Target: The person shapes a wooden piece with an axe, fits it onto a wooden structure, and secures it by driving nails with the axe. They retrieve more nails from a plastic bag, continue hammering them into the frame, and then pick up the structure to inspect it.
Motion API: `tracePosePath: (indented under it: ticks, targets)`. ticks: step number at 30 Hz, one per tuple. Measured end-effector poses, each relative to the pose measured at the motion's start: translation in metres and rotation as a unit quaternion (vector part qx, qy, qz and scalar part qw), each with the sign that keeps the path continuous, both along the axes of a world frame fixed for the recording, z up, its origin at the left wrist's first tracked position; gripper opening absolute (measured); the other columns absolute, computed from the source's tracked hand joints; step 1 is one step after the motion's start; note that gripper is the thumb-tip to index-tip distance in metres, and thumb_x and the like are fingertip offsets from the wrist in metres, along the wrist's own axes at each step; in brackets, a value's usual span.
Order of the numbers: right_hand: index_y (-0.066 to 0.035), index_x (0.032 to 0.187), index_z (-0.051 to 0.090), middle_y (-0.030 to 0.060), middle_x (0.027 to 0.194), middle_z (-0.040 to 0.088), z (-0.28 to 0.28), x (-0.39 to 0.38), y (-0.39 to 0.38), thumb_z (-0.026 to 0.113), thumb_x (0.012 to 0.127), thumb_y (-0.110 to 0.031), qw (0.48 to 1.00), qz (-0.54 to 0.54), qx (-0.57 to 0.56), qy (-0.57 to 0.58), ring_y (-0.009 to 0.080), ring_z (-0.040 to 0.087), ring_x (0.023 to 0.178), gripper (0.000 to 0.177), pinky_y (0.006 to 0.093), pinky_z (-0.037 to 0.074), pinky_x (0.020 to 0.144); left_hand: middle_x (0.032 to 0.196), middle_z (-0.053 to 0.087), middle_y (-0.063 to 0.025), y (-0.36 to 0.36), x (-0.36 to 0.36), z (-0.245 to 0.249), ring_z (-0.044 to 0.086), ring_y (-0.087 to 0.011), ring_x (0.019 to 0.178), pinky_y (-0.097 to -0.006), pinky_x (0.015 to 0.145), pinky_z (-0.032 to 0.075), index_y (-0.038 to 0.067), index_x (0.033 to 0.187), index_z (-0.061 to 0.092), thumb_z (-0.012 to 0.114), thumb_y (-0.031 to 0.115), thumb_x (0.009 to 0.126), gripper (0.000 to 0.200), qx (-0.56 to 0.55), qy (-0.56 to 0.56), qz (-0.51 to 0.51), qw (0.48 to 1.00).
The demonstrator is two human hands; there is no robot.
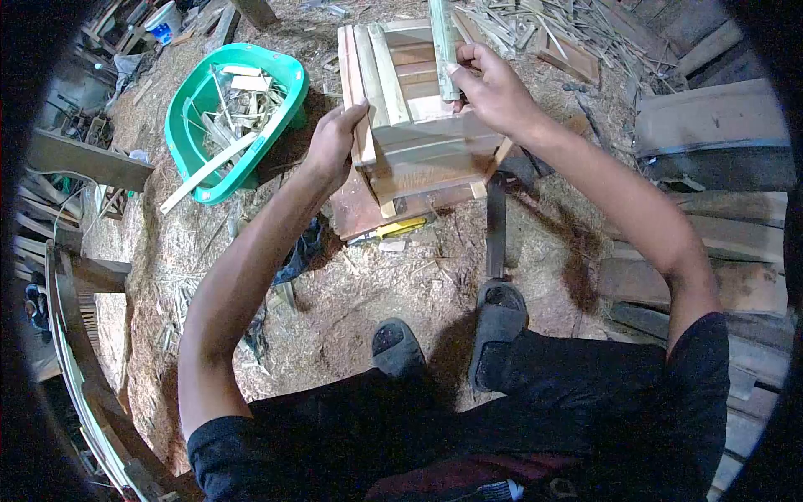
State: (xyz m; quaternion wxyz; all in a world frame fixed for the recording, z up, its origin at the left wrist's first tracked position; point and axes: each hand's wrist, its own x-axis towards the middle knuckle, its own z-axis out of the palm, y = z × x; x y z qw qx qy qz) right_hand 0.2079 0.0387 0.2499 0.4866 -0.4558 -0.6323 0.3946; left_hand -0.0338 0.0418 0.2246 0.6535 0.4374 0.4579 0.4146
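The slatted box point(422, 142) is pale, matt, rough-sawn wood. The strip point(442, 42) looks like smooth greenish bamboo, and the basin point(294, 84) is glossy green plastic.

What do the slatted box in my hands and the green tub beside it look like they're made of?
The box looks like bare, unfinished wood or split bamboo: pale slats with grain, no paint. The tub looks like moulded plastic: even bright green, smooth rounded rim.

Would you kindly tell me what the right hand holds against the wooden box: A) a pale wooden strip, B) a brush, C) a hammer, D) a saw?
A: the right hand pinches a pale wooden strip against the wooden box, whose left edge the left hand grips.
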Motion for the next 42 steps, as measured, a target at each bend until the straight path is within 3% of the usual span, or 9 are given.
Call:
tracePosePath:
  ticks: [2,6,10,17,31,33,36,40,42]
  targets:
    - [0.009,0.109,0.05,0.015,0.094,0.063,0.008,0.002,0.002,0.058,0.097,-0.015,0.999,0.011,-0.035,0.01,0.0193,0.069,0.07,0.028,0.0305,0.06,0.061,0.09,0.065,-0.0093,-0.005,-0.002,-0.004,0.065,-0.0186,0.076,-0.0333,0.069,0.055,0.001,0.109,0.059,0.05,0.029,0.099,0.031,-0.016,0.0,-0.009,1.0]
    - [0.003,0.11,0.055,0.0056,0.079,0.065,0.025,-0.016,-0.004,0.062,0.096,-0.016,0.974,0.047,-0.214,0.062,0.0135,0.065,0.065,0.024,0.0248,0.056,0.064,0.094,0.065,-0.0117,-0.006,-0.012,-0.006,0.066,-0.0208,0.078,-0.0359,0.072,0.056,0.0,0.112,0.058,0.049,0.029,0.099,0.033,-0.039,0.015,0.007,0.999]
    - [0.005,0.106,0.061,0.0088,0.087,0.07,0.029,-0.025,0.006,0.067,0.093,-0.015,0.965,0.073,-0.242,-0.071,0.0124,0.067,0.074,0.025,0.0224,0.053,0.064,0.1,0.066,-0.0101,-0.012,-0.023,-0.002,0.064,-0.017,0.092,-0.0316,0.086,0.049,-0.002,0.114,0.058,0.051,0.025,0.1,0.031,-0.02,0.019,-0.023,0.999]
    - [0.01,0.115,0.061,0.0171,0.099,0.072,0.013,-0.028,0.018,0.073,0.087,-0.013,0.968,0.098,-0.2,-0.115,0.0171,0.069,0.086,0.039,0.0273,0.054,0.079,0.107,0.066,-0.0068,-0.016,-0.023,-0.012,0.061,-0.0118,0.098,-0.0273,0.09,0.047,-0.003,0.119,0.058,0.055,0.029,0.1,0.037,0.046,0.002,-0.025,0.999]
    - [0.004,0.086,0.068,0.0083,0.076,0.068,0.018,-0.035,0.012,0.072,0.088,-0.025,0.956,0.072,-0.08,-0.273,0.0137,0.062,0.07,0.028,0.0304,0.051,0.066,0.11,0.063,-0.0086,-0.013,-0.025,-0.011,0.06,-0.0148,0.104,-0.0295,0.09,0.048,-0.002,0.126,0.05,0.059,0.025,0.098,0.04,0.102,0.118,-0.003,0.988]
    - [0.003,0.087,0.069,0.0089,0.076,0.068,0.019,-0.032,0.01,0.071,0.088,-0.025,0.955,0.066,-0.089,-0.276,0.014,0.062,0.07,0.028,0.0313,0.051,0.065,0.115,0.06,-0.0153,-0.008,-0.027,-0.01,0.059,-0.0212,0.108,-0.0335,0.094,0.046,-0.004,0.13,0.045,0.064,0.022,0.094,0.048,0.206,0.205,0.036,0.956]
    - [0.003,0.084,0.069,0.0091,0.071,0.067,0.025,-0.032,0.012,0.071,0.088,-0.027,0.944,0.064,-0.091,-0.312,0.0144,0.062,0.067,0.031,0.0317,0.05,0.063,0.12,0.055,-0.0252,0.004,-0.03,0.009,0.059,-0.0356,0.107,-0.0417,0.1,0.043,-0.007,0.129,0.043,0.066,0.023,0.089,0.055,0.425,0.373,0.05,0.823]
    - [0.003,0.069,0.07,0.0159,0.061,0.065,0.015,-0.036,0.032,0.069,0.084,-0.028,0.964,0.047,-0.064,-0.254,0.0225,0.063,0.056,0.035,0.0385,0.051,0.061,0.144,0.046,-0.0228,0.017,-0.009,0.041,0.043,-0.031,0.136,-0.0374,0.111,0.034,-0.004,0.136,0.048,0.06,0.029,0.095,0.054,0.367,0.373,-0.08,0.848]
    - [0.002,0.079,0.07,0.009,0.065,0.065,0.012,-0.037,0.045,0.069,0.088,-0.027,0.951,0.064,-0.151,-0.261,0.0149,0.059,0.059,0.031,0.0322,0.048,0.059,0.146,0.044,-0.023,0.022,-0.004,0.039,0.04,-0.0319,0.138,-0.0376,0.113,0.032,-0.003,0.138,0.047,0.061,0.029,0.095,0.056,0.361,0.418,-0.137,0.822]
